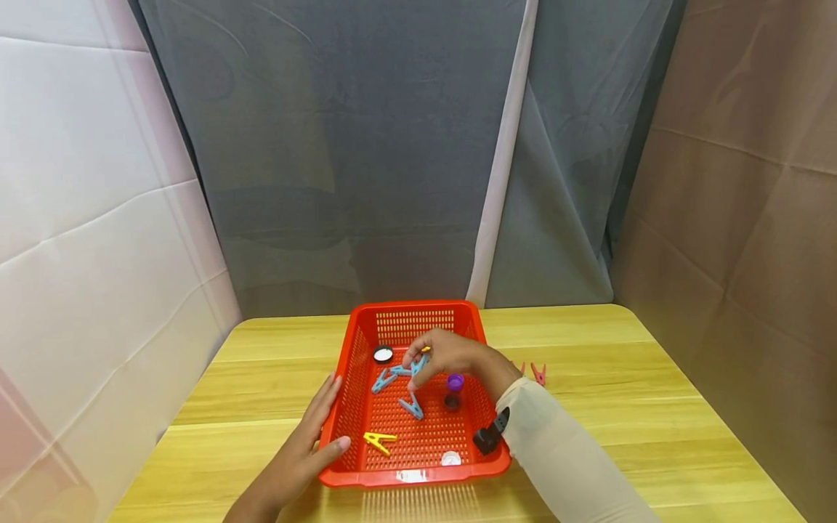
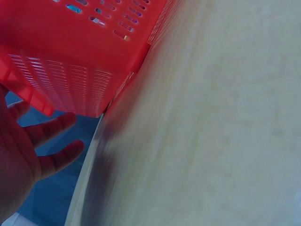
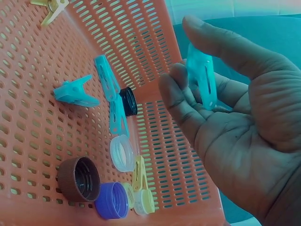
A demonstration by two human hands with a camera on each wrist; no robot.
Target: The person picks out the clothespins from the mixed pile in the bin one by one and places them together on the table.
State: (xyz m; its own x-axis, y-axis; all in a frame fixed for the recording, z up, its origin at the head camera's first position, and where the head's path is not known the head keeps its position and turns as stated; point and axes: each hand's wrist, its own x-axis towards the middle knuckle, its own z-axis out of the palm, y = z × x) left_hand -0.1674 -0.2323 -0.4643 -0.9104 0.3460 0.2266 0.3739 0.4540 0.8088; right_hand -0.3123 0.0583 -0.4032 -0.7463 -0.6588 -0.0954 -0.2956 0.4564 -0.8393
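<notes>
Inside the red plastic basket (image 1: 356,478), my right hand (image 1: 451,356) pinches a light-blue clothespin (image 3: 201,75) between thumb and fingers. Several other blue clothespins lie on the basket floor below it, one (image 1: 412,407) nearest the middle. A purple bottle cap (image 1: 455,381) and a brown cap (image 3: 79,180) sit close under the right wrist. My left hand (image 1: 304,439) lies along the basket's left side, its fingers straight and spread, with the thumb over the rim.
A yellow clothespin (image 1: 378,442) and a white cap (image 1: 450,458) lie near the basket's front; a black-rimmed cap (image 1: 383,354) is farther back. Red clothespins (image 1: 539,373) lie on the wooden table (image 1: 608,414) at right. Grey curtain (image 1: 392,181) hangs behind.
</notes>
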